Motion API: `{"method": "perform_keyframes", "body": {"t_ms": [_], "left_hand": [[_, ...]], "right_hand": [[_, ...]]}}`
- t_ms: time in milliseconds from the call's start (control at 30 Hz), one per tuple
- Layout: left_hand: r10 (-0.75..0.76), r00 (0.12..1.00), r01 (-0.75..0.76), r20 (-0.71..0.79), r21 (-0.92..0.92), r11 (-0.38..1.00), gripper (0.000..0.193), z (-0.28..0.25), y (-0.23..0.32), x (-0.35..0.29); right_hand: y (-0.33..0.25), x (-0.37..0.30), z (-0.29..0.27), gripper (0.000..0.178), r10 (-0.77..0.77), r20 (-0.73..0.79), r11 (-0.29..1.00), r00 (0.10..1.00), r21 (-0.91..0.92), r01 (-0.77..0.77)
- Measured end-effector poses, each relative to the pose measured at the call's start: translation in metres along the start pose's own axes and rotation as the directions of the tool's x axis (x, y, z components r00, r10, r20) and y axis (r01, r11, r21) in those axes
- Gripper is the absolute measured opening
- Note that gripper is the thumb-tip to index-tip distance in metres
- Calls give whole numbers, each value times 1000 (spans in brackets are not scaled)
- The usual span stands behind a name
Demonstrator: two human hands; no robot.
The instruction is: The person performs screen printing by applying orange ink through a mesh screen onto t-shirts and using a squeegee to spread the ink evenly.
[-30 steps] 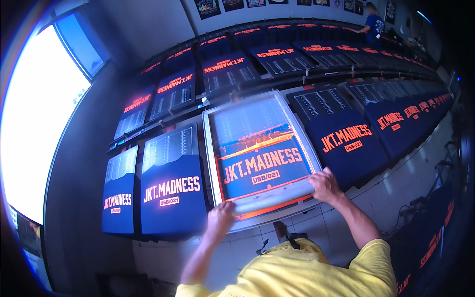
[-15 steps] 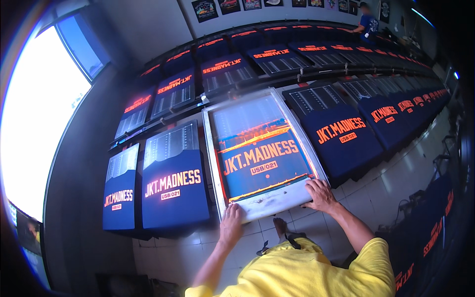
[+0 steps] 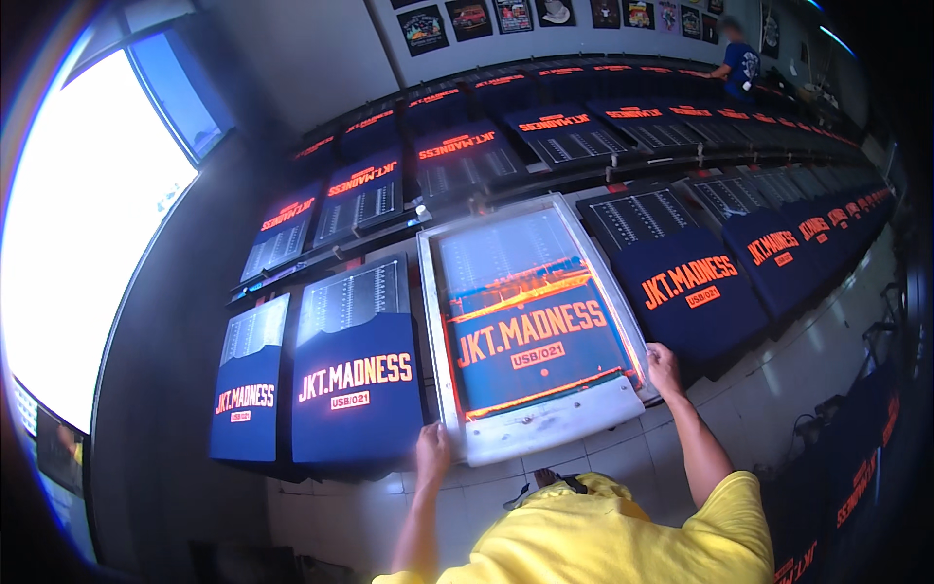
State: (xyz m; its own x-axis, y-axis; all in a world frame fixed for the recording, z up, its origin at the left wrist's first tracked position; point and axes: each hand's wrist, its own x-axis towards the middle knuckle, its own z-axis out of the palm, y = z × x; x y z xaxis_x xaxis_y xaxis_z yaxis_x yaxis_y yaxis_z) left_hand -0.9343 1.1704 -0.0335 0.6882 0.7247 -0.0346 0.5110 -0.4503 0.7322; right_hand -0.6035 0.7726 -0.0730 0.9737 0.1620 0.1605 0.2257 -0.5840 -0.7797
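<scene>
Shirt rows blur far; hands grip frame.

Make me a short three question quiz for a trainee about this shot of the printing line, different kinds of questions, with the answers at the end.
1. True or false: both hands grip the near edge of the metal-framed printing screen.
2. Which colour is the lettering on the dark blue shirts laid on the long table? A) white B) orange C) green
3. Fill in: the person holding the screen wears a ___ shirt.

Key
1. True: the left hand is at the near left corner, the right hand at the near right corner.
2. B
3. Yellow; the yellow shirt shows at the lower edge.
</scene>
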Motion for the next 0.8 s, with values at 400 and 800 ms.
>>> {"method": "perform_keyframes", "body": {"t_ms": [400, 800], "left_hand": [[-225, 974, 227, 34, -162, 960, 32, 10, -4, 19], [-294, 902, 409, 315, -415, 813, 34, -10, -16, 41]], "right_hand": [[11, 16, 17, 12, 81, -83, 993, 993, 97, -73], [4, 17, 24, 18, 115, -109, 991, 987, 83, -106]]}}
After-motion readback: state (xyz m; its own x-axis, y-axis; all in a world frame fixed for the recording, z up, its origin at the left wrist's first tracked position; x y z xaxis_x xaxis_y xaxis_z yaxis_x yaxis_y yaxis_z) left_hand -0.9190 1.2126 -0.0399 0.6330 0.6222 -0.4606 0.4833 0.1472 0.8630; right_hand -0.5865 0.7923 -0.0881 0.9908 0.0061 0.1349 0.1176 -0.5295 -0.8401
